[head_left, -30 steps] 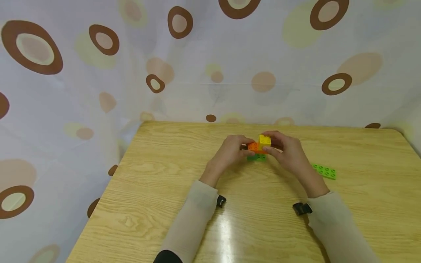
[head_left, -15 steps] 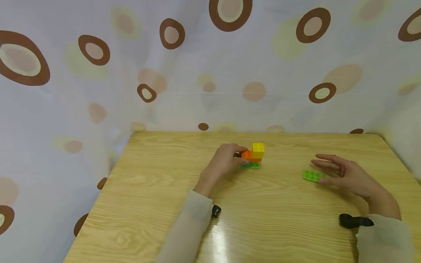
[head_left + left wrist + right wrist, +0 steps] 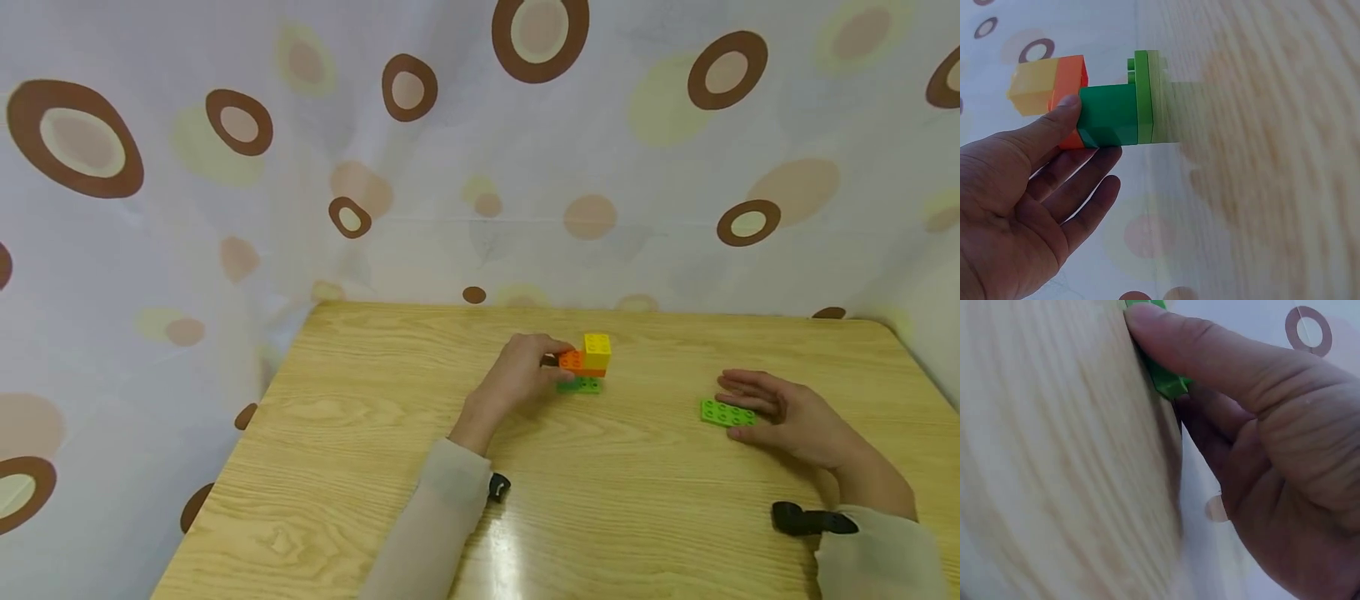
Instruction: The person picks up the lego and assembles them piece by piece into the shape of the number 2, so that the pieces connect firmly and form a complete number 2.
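A small stack of toy building bricks stands upright on the table. A light green flat brick (image 3: 1144, 97) is at its base, a dark green brick (image 3: 1109, 114) above it, then an orange brick (image 3: 572, 361) topped by a yellow brick (image 3: 597, 350). My left hand (image 3: 517, 372) pinches the stack from the left, its thumb across the orange and dark green bricks. Over to the right, a bright green flat brick (image 3: 727, 413) lies on the table. My right hand (image 3: 798, 425) holds it by its long sides, thumb along the near edge and fingers along the far one.
The wooden table (image 3: 637, 500) carries both the stack and the separate flat brick. Behind it hangs a patterned curtain (image 3: 525, 250), which also runs down the left side. A dark wrist strap mount (image 3: 810, 518) shows at the right sleeve.
My right hand has let go of the stack's yellow brick and moved right to the bright green flat brick, lowering its fingers onto it. My left hand stays on the stack.
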{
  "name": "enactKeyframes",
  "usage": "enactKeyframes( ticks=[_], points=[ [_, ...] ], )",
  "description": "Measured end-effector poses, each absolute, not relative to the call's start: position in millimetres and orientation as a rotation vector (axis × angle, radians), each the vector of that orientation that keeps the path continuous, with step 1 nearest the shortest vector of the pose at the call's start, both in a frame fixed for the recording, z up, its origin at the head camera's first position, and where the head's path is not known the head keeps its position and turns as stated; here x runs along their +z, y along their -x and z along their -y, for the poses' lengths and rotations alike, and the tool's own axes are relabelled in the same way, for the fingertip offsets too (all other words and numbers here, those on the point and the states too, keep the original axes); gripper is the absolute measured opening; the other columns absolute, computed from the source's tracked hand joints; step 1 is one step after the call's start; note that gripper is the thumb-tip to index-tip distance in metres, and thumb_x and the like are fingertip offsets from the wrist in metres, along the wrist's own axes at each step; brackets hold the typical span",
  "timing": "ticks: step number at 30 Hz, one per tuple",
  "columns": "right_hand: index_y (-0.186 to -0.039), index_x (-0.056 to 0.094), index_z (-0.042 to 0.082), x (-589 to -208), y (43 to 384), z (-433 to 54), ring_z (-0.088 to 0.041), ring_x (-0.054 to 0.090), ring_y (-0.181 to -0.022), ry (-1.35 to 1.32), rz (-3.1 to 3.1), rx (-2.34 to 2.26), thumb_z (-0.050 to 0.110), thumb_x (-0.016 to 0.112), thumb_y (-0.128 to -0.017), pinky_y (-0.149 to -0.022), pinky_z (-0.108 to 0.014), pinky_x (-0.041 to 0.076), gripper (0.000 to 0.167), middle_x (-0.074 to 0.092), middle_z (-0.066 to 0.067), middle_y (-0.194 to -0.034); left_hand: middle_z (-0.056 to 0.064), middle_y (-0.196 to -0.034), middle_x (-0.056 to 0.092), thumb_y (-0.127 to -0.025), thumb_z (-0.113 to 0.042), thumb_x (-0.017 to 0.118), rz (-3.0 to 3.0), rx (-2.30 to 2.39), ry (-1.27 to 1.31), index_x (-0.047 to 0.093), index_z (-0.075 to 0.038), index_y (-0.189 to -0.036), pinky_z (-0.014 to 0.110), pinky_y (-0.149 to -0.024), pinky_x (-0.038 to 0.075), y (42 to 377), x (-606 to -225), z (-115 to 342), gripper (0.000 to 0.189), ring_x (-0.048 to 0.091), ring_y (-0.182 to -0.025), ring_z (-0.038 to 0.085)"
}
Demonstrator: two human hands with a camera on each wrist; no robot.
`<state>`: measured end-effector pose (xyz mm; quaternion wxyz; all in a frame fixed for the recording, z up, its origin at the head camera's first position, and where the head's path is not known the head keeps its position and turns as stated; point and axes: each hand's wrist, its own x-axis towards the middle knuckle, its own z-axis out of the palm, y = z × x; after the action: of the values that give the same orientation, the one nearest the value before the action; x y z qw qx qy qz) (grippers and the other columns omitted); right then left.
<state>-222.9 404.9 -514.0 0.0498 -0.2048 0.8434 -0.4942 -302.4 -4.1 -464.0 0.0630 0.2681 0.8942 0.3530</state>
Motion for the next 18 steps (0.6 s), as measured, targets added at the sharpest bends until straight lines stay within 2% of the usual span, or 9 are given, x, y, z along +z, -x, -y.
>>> enactKeyframes(
  ticks=[4, 7, 12, 15, 18],
  points=[
    [-0.15, 0.05, -0.005, -499, 227, -393, 0.011, 0.064, -0.115, 0.557, -2.725, -1.4, 0.003, 0.085, -0.088, -0.09, -0.007, 0.048, 0.071, 0.066, 0.019, -0.137, 0.006, -0.128, 0.074, -0.096, -0.022, 0.079, -2.707, 1.044, -0.813, 0.072, -0.011, -0.138, 0.019, -0.091, 0.055, 303, -463, 4, 0.044, 0.072, -0.112, 0.016],
    [-0.147, 0.055, -0.002, -476, 237, -371, 0.01, 0.065, -0.115, 0.602, -2.778, -1.423, 0.0, 0.084, -0.088, -0.088, -0.009, 0.051, 0.066, 0.07, 0.012, -0.134, 0.005, -0.126, 0.074, -0.096, -0.022, 0.08, -2.715, 1.034, -0.812, 0.073, -0.011, -0.137, 0.019, -0.092, 0.055, 304, -463, 4, 0.043, 0.072, -0.11, 0.014],
    [-0.145, 0.057, -0.002, -442, 255, -318, 0.001, 0.067, -0.12, 0.805, -2.695, -1.65, -0.014, 0.077, -0.088, -0.087, -0.018, 0.057, 0.062, 0.07, 0.001, -0.137, 0.003, -0.126, 0.075, -0.095, -0.022, 0.081, -2.706, 1.045, -0.833, 0.074, -0.011, -0.135, 0.016, -0.09, 0.053, 306, -465, 2, 0.043, 0.071, -0.107, 0.011],
    [-0.144, 0.057, -0.004, -436, 264, -286, -0.002, 0.067, -0.121, 0.928, -2.622, -1.713, -0.017, 0.075, -0.088, -0.087, -0.021, 0.059, 0.06, 0.068, -0.01, -0.138, 0.004, -0.126, 0.075, -0.095, -0.022, 0.081, -2.697, 1.05, -0.848, 0.074, -0.011, -0.135, 0.016, -0.089, 0.053, 307, -466, 3, 0.043, 0.071, -0.106, 0.012],
    [-0.142, 0.061, 0.0, -440, 273, -259, 0.0, 0.067, -0.121, 0.977, -2.642, -1.693, -0.014, 0.076, -0.089, -0.088, -0.019, 0.057, 0.057, 0.067, -0.016, -0.136, 0.003, -0.123, 0.075, -0.095, -0.022, 0.081, -2.712, 1.054, -0.855, 0.074, -0.011, -0.134, 0.017, -0.089, 0.054, 307, -467, 7, 0.042, 0.072, -0.105, 0.012]
  ],
)
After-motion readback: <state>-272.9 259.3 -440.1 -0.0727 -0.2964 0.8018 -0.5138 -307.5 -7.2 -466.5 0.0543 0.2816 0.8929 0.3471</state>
